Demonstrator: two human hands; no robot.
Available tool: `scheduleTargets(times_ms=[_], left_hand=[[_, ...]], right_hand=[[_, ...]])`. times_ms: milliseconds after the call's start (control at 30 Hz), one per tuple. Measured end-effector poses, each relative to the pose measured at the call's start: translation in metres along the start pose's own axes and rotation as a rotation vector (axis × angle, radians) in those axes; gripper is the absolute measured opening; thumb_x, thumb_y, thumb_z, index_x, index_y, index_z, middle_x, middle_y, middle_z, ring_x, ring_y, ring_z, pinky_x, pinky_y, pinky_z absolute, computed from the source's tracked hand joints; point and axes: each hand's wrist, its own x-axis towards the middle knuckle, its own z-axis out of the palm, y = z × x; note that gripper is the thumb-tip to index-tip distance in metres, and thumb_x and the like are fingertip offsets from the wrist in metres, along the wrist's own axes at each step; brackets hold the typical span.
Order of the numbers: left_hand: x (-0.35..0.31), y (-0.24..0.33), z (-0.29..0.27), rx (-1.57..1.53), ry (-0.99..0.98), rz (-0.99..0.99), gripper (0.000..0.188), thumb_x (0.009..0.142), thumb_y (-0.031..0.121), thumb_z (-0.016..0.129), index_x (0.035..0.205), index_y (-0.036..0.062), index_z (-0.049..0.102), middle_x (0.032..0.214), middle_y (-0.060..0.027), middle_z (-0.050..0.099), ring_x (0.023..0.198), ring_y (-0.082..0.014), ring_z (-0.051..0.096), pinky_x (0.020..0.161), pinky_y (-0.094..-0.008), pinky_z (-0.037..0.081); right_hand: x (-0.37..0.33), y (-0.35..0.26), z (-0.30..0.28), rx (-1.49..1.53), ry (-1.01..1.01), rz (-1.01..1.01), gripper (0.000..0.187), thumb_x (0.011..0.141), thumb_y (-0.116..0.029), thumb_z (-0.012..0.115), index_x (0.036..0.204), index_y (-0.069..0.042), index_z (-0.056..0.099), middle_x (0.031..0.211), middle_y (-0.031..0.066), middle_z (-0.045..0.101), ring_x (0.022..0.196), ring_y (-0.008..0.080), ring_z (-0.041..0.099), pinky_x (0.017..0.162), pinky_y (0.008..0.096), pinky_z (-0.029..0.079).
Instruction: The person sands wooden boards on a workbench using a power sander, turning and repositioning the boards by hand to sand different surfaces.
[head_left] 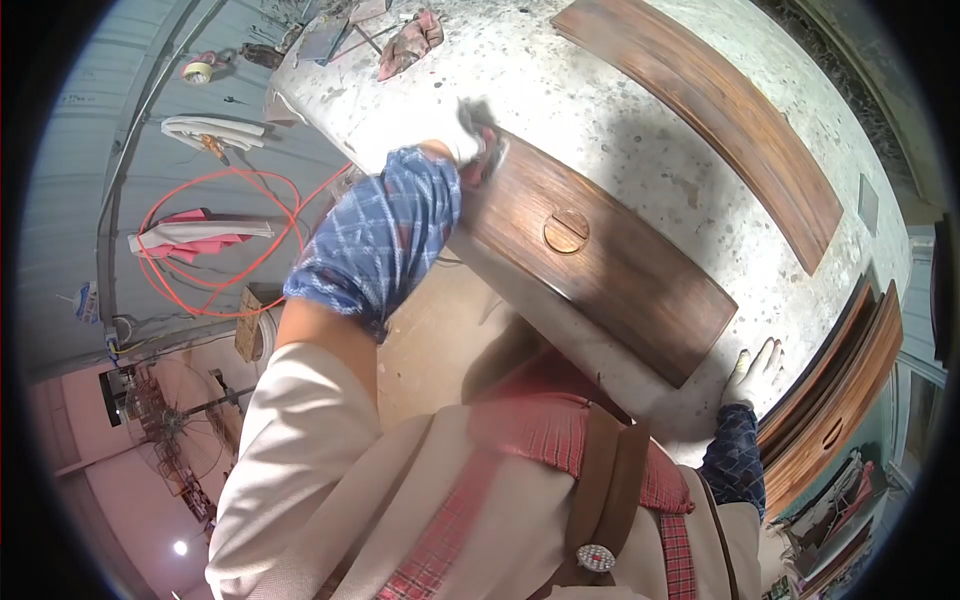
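A brown wooden panel [640, 285] with a round carved inlay [567, 231] lies at a slant along the near edge of the speckled white table [640, 170]. At its far left end my gloved left hand [472, 135] is closed on a dark reddish rag [487, 163], which touches the wood; both are smeared by motion. Past the panel's near right end, my gloved right hand [757, 375] rests flat on the table with its fingers spread, holding nothing. Blue patterned sleeve covers [375, 230] are on my forearms.
A second long wooden panel [720, 110] lies across the table's far side. Several panels [840, 385] stand stacked at the right edge. A crumpled rag [411, 45] is at the far left corner. Orange tubing [215, 172] hangs at the left wall, with a fan [170, 420] below.
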Motion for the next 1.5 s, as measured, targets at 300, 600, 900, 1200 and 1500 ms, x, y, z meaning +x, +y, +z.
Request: scheduleTargets(times_ms=[300, 600, 900, 1200, 1500], left_hand=[[-0.004, -0.085, 0.021, -0.022, 0.209, 0.144, 0.053, 0.054, 0.029, 0.085, 0.103, 0.0102, 0.077, 0.104, -0.0176, 0.073, 0.101, -0.0392, 0.069, 0.088, -0.0462, 0.056], [0.044, -0.007, 0.035, -0.296, 0.142, 0.222, 0.052, 0.073, 0.032, 0.08, 0.118, 0.0064, 0.07, 0.104, -0.0192, 0.073, 0.095, -0.0344, 0.07, 0.082, -0.0436, 0.059], [-0.11, 0.186, 0.088, -0.059, 0.412, 0.634, 0.038, 0.083, 0.027, 0.074, 0.117, 0.0096, 0.073, 0.128, -0.019, 0.064, 0.121, -0.0385, 0.062, 0.093, -0.0456, 0.057], [-0.224, 0.247, 0.115, -0.041, 0.074, 0.764, 0.037, 0.081, 0.028, 0.074, 0.114, 0.012, 0.07, 0.126, -0.0138, 0.062, 0.118, -0.0373, 0.06, 0.093, -0.0487, 0.056], [-0.127, 0.156, 0.07, -0.055, 0.232, 0.349, 0.048, 0.08, 0.039, 0.078, 0.118, 0.0095, 0.073, 0.112, -0.0198, 0.075, 0.105, -0.0387, 0.072, 0.091, -0.043, 0.06]], right_hand=[[-0.005, -0.011, -0.029, 0.004, -0.143, 0.074, 0.065, 0.105, -0.033, 0.055, 0.161, -0.006, 0.037, 0.168, 0.0148, 0.033, 0.153, 0.0369, 0.031, 0.127, 0.0496, 0.023], [-0.004, -0.001, 0.002, 0.16, -0.023, 0.047, 0.064, 0.104, -0.032, 0.056, 0.159, -0.005, 0.039, 0.168, 0.016, 0.034, 0.154, 0.0363, 0.031, 0.127, 0.0496, 0.021], [-0.002, -0.006, -0.015, -0.015, -0.127, 0.043, 0.067, 0.106, -0.047, 0.049, 0.161, -0.01, 0.038, 0.169, 0.0127, 0.034, 0.154, 0.0351, 0.031, 0.125, 0.05, 0.026], [0.004, -0.006, -0.035, 0.156, -0.146, 0.028, 0.067, 0.105, -0.045, 0.048, 0.158, -0.004, 0.039, 0.165, 0.0178, 0.037, 0.153, 0.0383, 0.031, 0.125, 0.052, 0.025], [-0.002, 0.006, 0.006, 0.145, -0.045, 0.009, 0.067, 0.105, -0.046, 0.047, 0.156, -0.002, 0.042, 0.164, 0.0182, 0.038, 0.152, 0.0376, 0.032, 0.126, 0.0533, 0.022]])
